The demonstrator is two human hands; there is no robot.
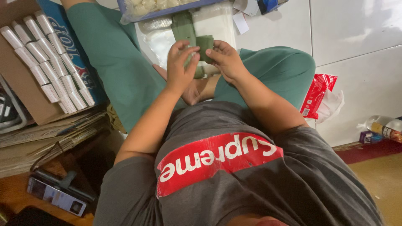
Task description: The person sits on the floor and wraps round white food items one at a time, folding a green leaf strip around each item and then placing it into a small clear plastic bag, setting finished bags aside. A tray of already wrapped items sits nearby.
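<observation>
Head view: seated cross-legged on white floor tiles [356, 25], green trousers [113, 54], grey shirt with a red band [217, 161]. Left hand [181, 67] raised over the lap, thumb and fingertips pinched on the near edge of a folded green leaf wrap [204, 44]. Right hand [226, 58] closed on the far side of the same wrap, thumb pressed on top. Wrap held above the crossed ankles, just in front of a stack of green leaf strips [183, 26] lying on a clear plastic sheet [217, 21]. Beyond the stack, a blue tray [167, 12] with pale pieces, cut off by the upper edge. To the left, rows of white-wrapped rolls [50, 62] on cardboard [21, 83]. To the right, a red packet [318, 94] and a bottle [387, 125] on the tiles. Judged risks: fold likely to spring open if either pinch slackens, since only fingertip pressure keeps it shut; filling, if any inside (not visible), liable to drop onto the lap or bare foot; leaf liable to split along the crease under excessive thumb pressure; elbow movement near the cardboard liable to disturb the rolls.
</observation>
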